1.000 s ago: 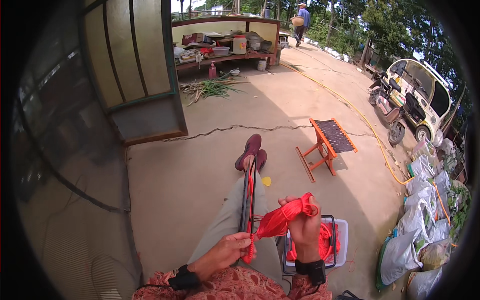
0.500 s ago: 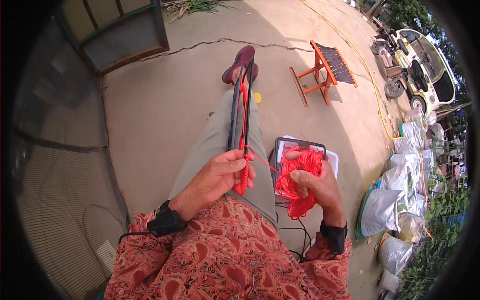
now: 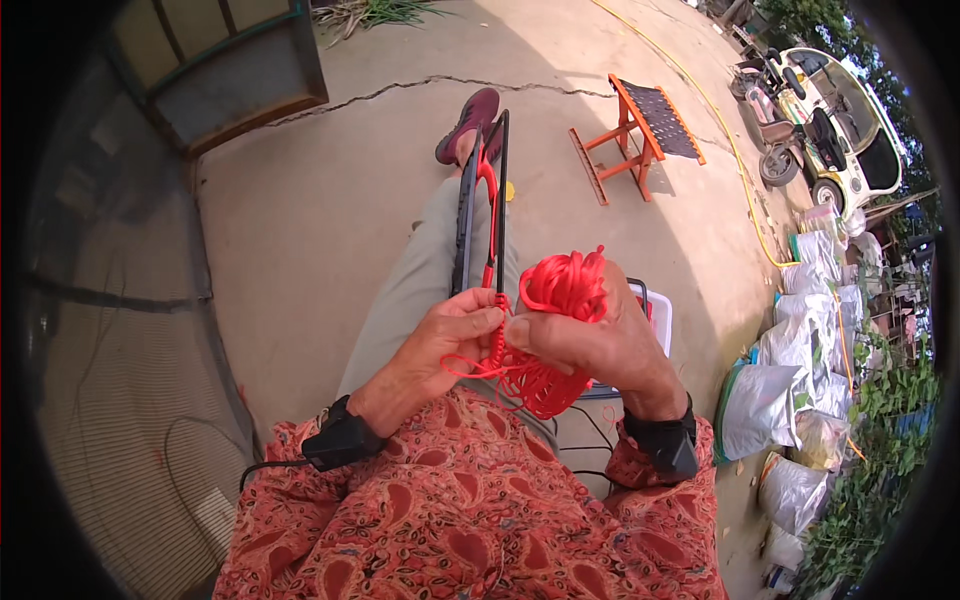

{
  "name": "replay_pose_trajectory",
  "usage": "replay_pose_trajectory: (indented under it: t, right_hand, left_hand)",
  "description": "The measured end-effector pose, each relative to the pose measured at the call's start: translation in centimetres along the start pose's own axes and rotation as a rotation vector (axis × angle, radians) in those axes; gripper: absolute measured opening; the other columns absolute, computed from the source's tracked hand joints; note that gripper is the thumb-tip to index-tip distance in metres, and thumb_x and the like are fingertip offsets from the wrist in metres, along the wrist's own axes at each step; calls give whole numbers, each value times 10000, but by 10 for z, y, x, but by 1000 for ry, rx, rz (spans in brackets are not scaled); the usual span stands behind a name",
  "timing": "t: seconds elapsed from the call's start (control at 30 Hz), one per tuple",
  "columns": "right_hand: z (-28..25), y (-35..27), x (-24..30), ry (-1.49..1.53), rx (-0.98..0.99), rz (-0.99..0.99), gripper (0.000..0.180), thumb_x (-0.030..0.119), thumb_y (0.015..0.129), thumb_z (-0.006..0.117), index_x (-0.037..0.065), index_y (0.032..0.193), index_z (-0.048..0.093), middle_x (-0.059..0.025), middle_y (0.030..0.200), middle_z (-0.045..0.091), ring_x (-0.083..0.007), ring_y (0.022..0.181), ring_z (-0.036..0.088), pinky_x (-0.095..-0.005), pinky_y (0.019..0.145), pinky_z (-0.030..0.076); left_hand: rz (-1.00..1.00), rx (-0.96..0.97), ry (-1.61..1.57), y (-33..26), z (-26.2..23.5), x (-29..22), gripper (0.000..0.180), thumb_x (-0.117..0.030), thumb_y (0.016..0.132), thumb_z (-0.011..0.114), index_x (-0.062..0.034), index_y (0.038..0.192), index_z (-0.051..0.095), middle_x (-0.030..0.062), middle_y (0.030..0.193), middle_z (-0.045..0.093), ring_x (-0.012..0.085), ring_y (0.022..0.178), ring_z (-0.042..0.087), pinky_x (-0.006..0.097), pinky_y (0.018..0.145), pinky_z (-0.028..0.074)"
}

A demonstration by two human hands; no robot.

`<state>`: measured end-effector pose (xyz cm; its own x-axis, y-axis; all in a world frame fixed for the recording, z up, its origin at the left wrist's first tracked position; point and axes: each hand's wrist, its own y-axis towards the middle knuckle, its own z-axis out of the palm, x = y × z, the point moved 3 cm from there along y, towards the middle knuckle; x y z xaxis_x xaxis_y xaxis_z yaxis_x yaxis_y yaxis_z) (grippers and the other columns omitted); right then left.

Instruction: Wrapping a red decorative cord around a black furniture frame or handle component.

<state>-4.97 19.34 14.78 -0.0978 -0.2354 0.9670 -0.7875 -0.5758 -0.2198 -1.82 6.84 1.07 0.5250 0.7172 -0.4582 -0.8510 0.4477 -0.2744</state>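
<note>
A narrow black frame [image 3: 463, 230] stretches over my lap toward my feet, with red cord looped along it and wound in tight, braid-like turns at its near end. My left hand [image 3: 448, 338] pinches this corded end between thumb and fingers. A thick bundle of red cord [image 3: 563, 285] is clutched in my right hand [image 3: 610, 345], close beside the left. The right thumb points at the corded end; whether it touches is hard to tell. Loose cord hangs below the right hand, and a thin loop crosses under the left fingers.
A white container [image 3: 660, 312] is partly hidden behind my right hand. An orange folding stool [image 3: 630, 130] stands farther ahead on the concrete. At right are filled sacks [image 3: 760, 410], a yellow hose [image 3: 735, 150] and a parked vehicle [image 3: 850, 120]. A mesh screen [image 3: 120, 400] stands at left.
My right hand has brought the cord bundle left and turned it, up against the frame's corded end. A loop of cord now shows below the left fingers. The left hand keeps its pinch.
</note>
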Motion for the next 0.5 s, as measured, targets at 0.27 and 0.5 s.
replay_pose_trajectory:
  t: [0.27,0.5]
  right_hand:
    - [18,15,6,-124,228,-103,120,132,826,650,15,831,624,11,652,549,-52,640,503,-252,592,438]
    - [-30,4,7,-135,-123,51,206,195,863,675,1,926,650,-1,697,582,-87,677,554,-261,623,462]
  left_hand:
    - [707,-219,929,-14,-4,-32,333,-90,850,663,-40,1167,576,56,1084,607,135,950,587,278,828,491]
    - [819,24,1219,-10,28,-51,141,-117,866,654,-4,945,630,71,972,633,154,846,587,289,755,480]
